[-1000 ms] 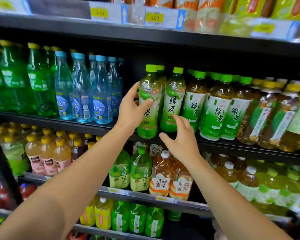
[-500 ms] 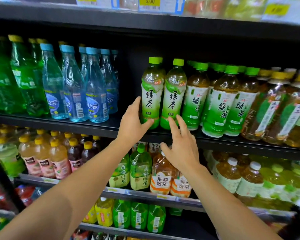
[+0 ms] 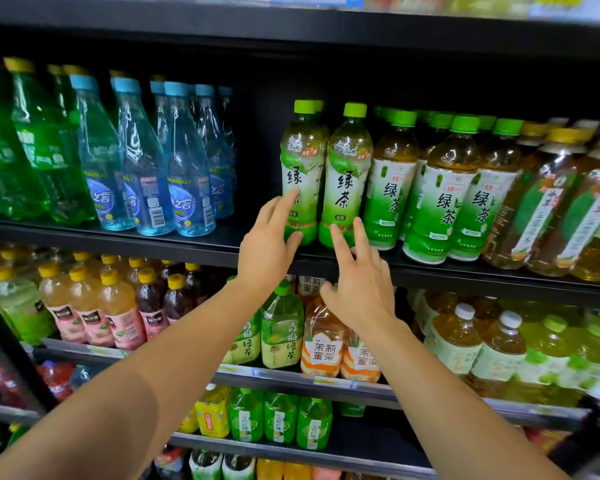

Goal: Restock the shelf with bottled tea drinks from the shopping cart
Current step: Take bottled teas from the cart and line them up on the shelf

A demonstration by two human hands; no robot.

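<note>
Two green tea bottles with light green caps stand upright side by side at the front of the middle shelf [image 3: 187,242]: the left bottle [image 3: 302,157] and the right bottle [image 3: 347,168]. My left hand [image 3: 270,244] touches the lower part of the left bottle with straight fingers, thumb against its base. My right hand [image 3: 359,282] is spread in front of the right bottle, fingertips at its base. Neither hand wraps a bottle. The shopping cart is out of view.
More green tea bottles [image 3: 440,188] and yellow-capped tea bottles [image 3: 548,202] fill the shelf to the right. Blue water bottles [image 3: 184,174] and green soda bottles [image 3: 39,150] stand left, with a dark gap between them and the tea. Lower shelves hold juice and tea bottles [image 3: 323,341].
My left hand gripped the left bottle and set it down on the shelf, then opened and slid to its lower part. My right hand rose toward the right bottle's base.
</note>
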